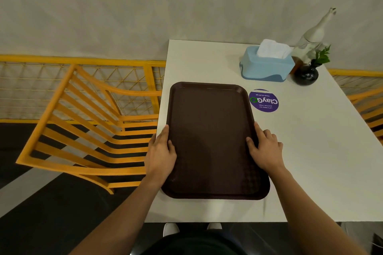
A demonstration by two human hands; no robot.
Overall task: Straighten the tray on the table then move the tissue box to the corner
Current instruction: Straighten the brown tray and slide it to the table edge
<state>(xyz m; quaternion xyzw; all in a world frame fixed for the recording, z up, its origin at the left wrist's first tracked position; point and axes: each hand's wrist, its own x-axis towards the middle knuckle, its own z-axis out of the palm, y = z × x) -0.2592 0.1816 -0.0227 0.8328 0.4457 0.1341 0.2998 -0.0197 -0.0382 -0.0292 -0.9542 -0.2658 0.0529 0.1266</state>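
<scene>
A dark brown rectangular tray point(211, 130) lies on the left part of the white table point(310, 151), its long sides running away from me. My left hand point(160, 153) grips the tray's left rim, thumb on top. My right hand point(265, 147) grips the right rim the same way. A light blue tissue box point(267, 66) with white tissue sticking out stands at the far side of the table, to the right of the tray's far end.
A round purple sticker point(264, 100) is on the tabletop beside the tray. A dark vase with green leaves point(306, 74) and a pale bottle-shaped figure point(313, 35) stand at the far right corner. Orange chairs point(83, 122) flank the table; a wall is behind.
</scene>
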